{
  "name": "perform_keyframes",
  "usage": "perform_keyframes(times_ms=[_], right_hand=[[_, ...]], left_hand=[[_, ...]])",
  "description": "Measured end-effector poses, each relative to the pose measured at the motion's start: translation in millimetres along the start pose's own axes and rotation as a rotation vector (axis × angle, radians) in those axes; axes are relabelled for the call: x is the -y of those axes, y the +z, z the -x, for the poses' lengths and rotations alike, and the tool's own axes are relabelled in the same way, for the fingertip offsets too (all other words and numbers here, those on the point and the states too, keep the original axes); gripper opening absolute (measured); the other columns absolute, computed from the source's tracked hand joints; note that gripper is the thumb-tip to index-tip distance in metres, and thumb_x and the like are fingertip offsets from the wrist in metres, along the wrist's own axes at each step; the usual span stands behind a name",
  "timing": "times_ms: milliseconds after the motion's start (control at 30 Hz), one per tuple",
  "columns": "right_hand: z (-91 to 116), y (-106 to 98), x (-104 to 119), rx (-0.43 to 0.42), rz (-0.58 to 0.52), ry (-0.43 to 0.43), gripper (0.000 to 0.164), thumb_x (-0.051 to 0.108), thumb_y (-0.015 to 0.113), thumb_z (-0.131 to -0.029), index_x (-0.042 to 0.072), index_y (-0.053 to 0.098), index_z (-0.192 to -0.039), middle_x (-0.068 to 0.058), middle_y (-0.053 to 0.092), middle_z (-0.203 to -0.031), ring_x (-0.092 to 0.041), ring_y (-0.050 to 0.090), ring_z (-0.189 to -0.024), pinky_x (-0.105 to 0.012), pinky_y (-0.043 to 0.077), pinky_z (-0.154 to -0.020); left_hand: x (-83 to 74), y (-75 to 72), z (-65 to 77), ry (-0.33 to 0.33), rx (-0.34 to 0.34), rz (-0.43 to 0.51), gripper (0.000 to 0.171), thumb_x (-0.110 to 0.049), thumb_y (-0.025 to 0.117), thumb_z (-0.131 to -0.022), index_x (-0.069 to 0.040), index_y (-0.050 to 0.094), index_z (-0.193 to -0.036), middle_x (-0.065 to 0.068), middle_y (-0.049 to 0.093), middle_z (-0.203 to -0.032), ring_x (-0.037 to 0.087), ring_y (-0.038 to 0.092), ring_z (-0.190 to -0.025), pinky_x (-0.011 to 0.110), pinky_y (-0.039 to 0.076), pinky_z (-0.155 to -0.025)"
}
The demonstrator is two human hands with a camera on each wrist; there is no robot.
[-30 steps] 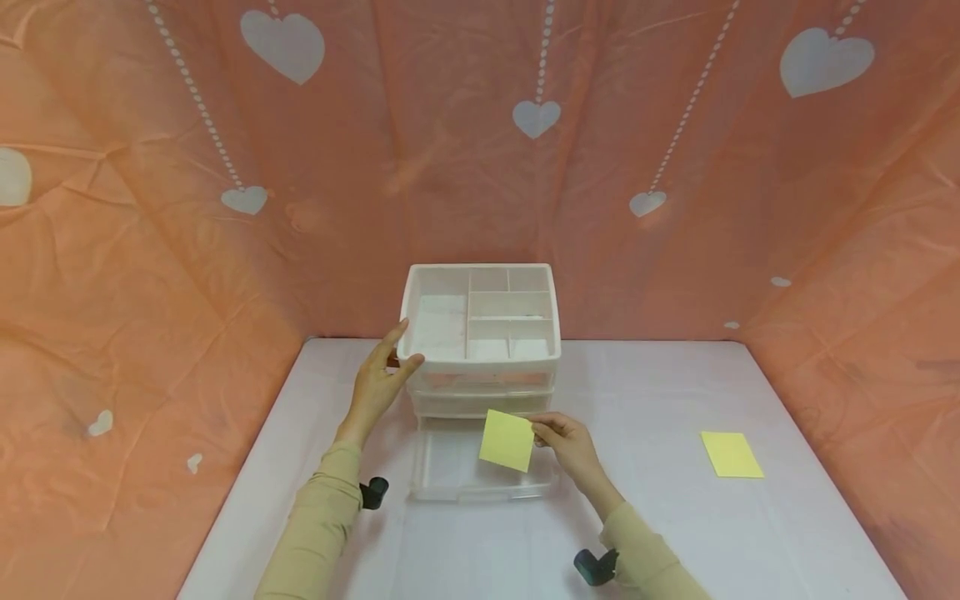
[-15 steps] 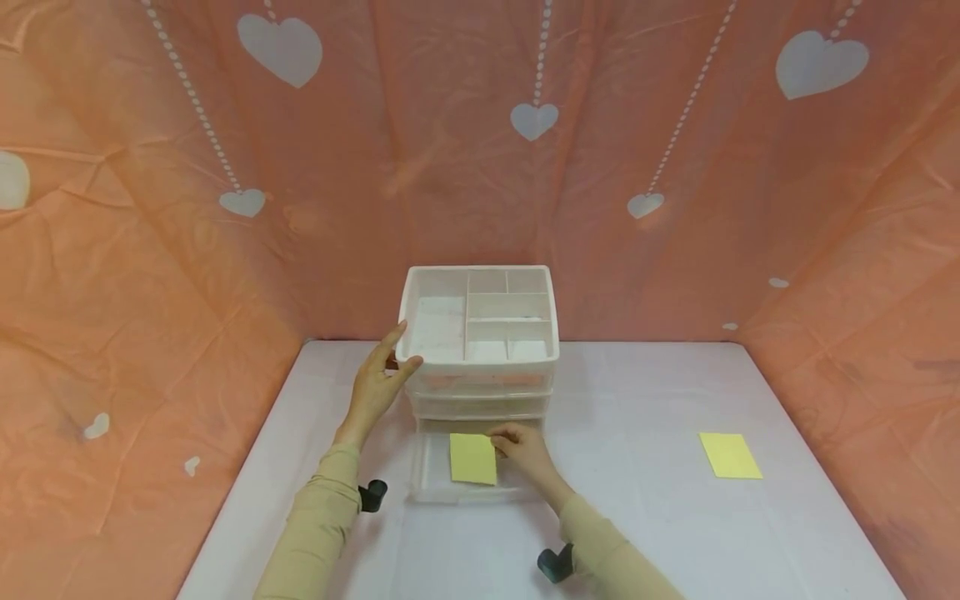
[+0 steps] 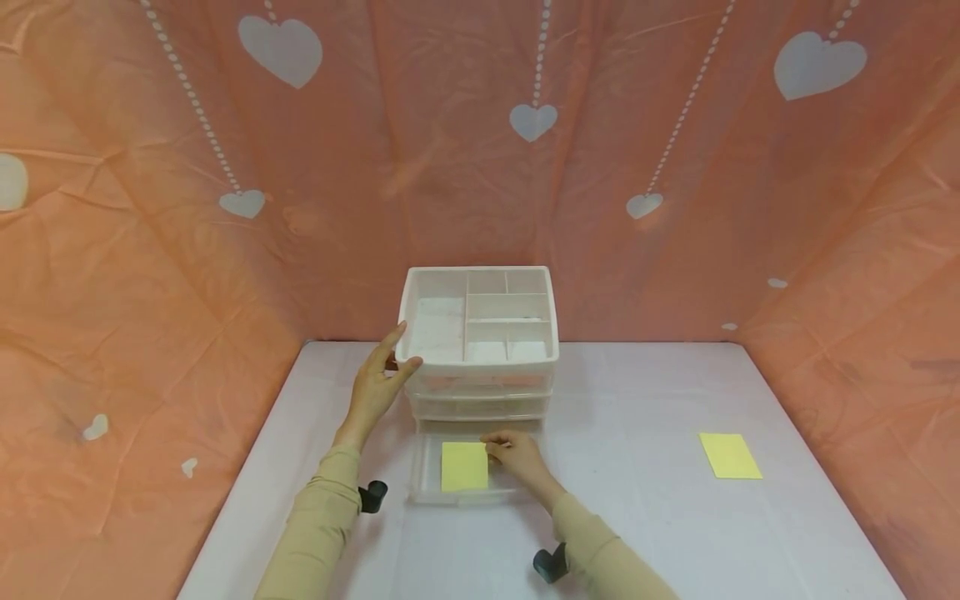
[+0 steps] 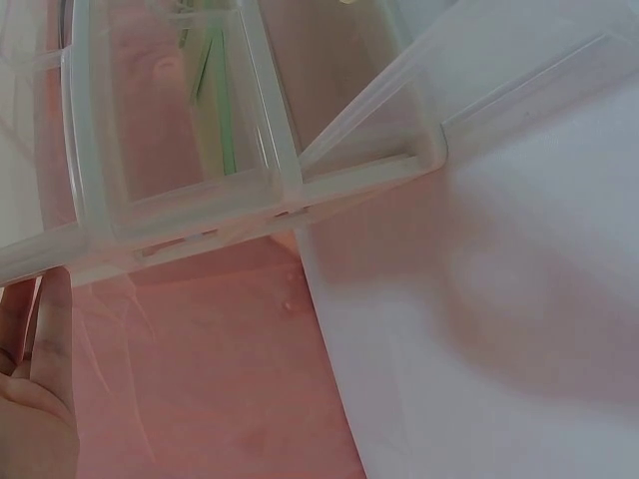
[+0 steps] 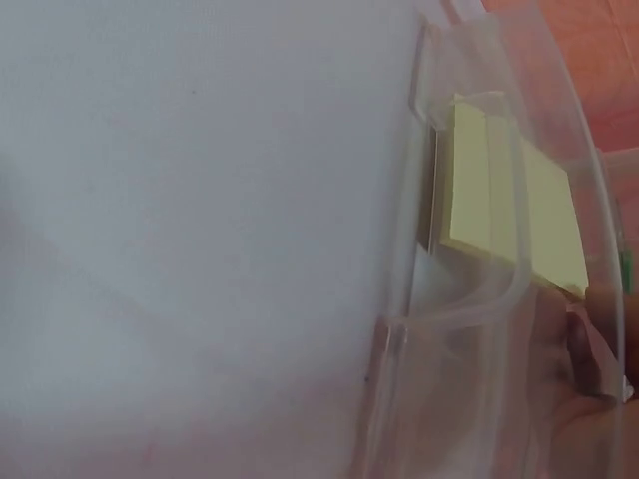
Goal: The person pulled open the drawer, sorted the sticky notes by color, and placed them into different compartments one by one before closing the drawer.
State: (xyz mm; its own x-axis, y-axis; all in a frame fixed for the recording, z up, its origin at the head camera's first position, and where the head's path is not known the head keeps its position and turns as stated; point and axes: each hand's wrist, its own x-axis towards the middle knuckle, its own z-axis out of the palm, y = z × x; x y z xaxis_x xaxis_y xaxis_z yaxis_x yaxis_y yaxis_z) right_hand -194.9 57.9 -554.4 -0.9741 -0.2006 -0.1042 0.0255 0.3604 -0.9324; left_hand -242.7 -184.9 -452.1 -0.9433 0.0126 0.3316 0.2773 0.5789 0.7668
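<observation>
A white plastic drawer unit (image 3: 480, 362) stands at the back centre, its clear bottom drawer (image 3: 427, 497) pulled out. My left hand (image 3: 372, 387) holds the unit's front left corner, thumb at the front rim and fingers along the left side. In the left wrist view, the fingers (image 4: 52, 334) lie against the side wall. Inside the drawer, my right hand (image 3: 519, 457) pinches a yellow sticky note pad (image 3: 464, 467) near its upper right corner. Through the clear drawer front in the right wrist view, the pad (image 5: 479, 190) shows some thickness; part of the hand is hidden behind the plastic.
A second yellow sticky note pad (image 3: 731, 456) lies on the white table (image 3: 645, 517) to the right. The unit's top tray has several compartments. Something thin and green (image 4: 218, 110) shows inside a closed drawer. Orange cloth (image 3: 450, 167) hangs behind and at both sides.
My right hand has carried the sticky note pad left and down into the open drawer, and the pad has turned squarer to the drawer front. My left hand has stayed on the unit.
</observation>
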Motion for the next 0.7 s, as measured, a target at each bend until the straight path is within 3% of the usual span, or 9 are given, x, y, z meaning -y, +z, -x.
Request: perform_keyframes(times_ms=[400, 700], right_hand=[[2, -4, 3, -0.002, 0.032, -0.062, 0.022, 0.016, 0.060, -0.089, 0.002, 0.067, -0.105, -0.015, 0.068, -0.097, -0.016, 0.065, -0.078, -0.024, 0.052, -0.066], [6, -27, 10, -0.004, -0.122, -0.081, 0.028, 0.014, 0.061, -0.090, -0.003, 0.062, -0.112, -0.021, 0.064, -0.109, -0.020, 0.064, -0.090, -0.034, 0.053, -0.080]], left_hand=[[1.5, 1.1, -1.2, -0.003, 0.009, -0.008, 0.063, -0.037, 0.063, -0.087, -0.040, 0.033, -0.142, 0.011, 0.056, -0.098, 0.026, 0.056, -0.092, 0.037, 0.047, -0.079], [-0.4, 0.0, -0.7, -0.019, 0.015, -0.013, 0.063, -0.039, 0.063, -0.087, -0.040, 0.032, -0.143, 0.012, 0.056, -0.103, 0.027, 0.057, -0.093, 0.039, 0.048, -0.080]])
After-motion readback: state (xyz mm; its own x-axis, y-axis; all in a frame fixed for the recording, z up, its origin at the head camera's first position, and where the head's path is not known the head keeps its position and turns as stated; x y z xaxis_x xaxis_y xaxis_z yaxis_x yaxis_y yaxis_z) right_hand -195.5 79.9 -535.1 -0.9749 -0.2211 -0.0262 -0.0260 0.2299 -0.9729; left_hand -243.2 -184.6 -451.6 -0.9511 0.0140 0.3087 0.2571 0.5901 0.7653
